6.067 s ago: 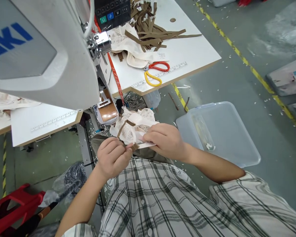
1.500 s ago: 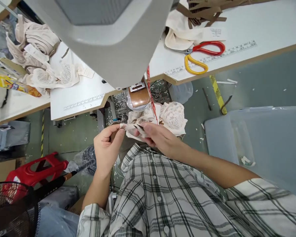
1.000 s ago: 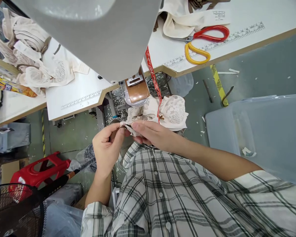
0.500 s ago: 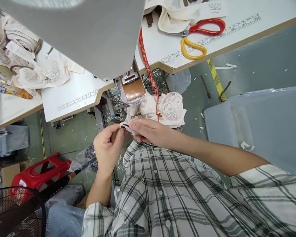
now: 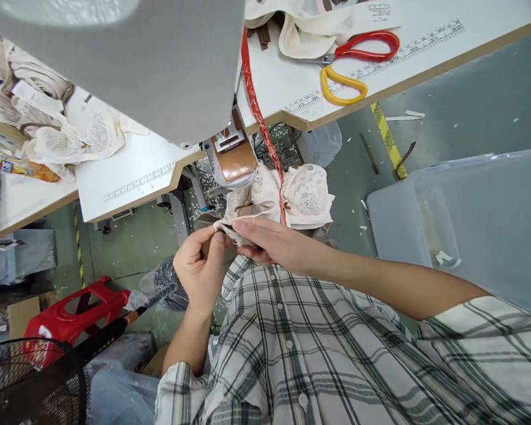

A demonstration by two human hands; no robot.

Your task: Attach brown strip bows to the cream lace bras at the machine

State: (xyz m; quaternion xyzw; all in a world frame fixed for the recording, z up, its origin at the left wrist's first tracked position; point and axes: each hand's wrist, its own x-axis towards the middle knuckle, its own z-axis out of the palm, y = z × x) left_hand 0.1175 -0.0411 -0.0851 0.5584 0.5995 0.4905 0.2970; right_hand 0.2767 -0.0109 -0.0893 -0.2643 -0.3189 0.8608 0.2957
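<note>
A cream lace bra (image 5: 307, 189) hangs over my lap below the sewing machine (image 5: 159, 65). My left hand (image 5: 201, 265) pinches one edge of it between thumb and fingers. Close beside, my right hand (image 5: 277, 242) grips the same edge, thumb on top and fingers curled beneath. Between the two hands the fabric is folded, with a dark strip showing in the fold. A red printed ribbon (image 5: 263, 127) runs down from the machine and lies across the bra. The machine's sewing plate (image 5: 236, 162) sits just above my hands.
Red-and-yellow handled scissors (image 5: 345, 85) lie on the white table (image 5: 292, 82) beside cream fabric pieces. More bras (image 5: 79, 136) are piled at left. A large plastic bin (image 5: 504, 206) stands at right. At lower left are a red stool (image 5: 79, 313) and a black fan (image 5: 30, 383).
Both hands keep their hold on the bra edge. My left hand and forearm have shifted slightly right. The whole view has moved a little.
</note>
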